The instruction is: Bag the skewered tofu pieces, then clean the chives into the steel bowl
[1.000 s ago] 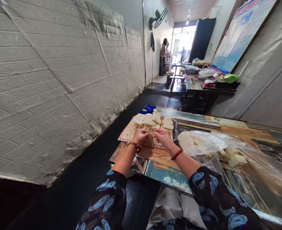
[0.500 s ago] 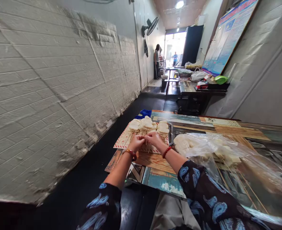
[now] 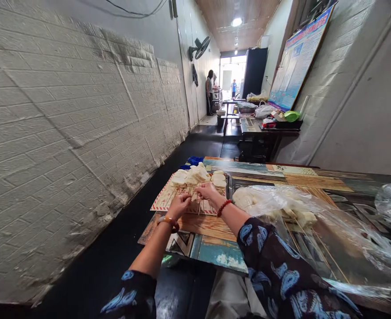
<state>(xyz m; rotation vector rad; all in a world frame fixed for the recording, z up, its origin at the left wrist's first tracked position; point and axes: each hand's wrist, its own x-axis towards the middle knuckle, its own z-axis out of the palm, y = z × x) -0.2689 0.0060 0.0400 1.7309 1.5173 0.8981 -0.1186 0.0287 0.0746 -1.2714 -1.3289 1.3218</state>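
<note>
Pale, thick food slices on thin wooden skewers are piled along the far side of a sheet of paper with a red-and-white striped border. My right hand is over the sheet just in front of the pile, its thumb and fingers pinched on a skewer whose stick shows below them. Lower and to the left is my left hand, apart from the right one, at the near part of the sheet. Its fingertips are drawn together over the skewer sticks; what lies between them is too small to make out.
A clear plastic bag with more pale pieces lies on the patchwork-pattern table at right, with loose sticks beside it. A blue cloth sits behind the sheet. Farther back are another table, a person and a wall fan.
My hands, which were together at the fingertips, have separated. The left one has come down and left, away from the right. The camera view has shifted slightly.
</note>
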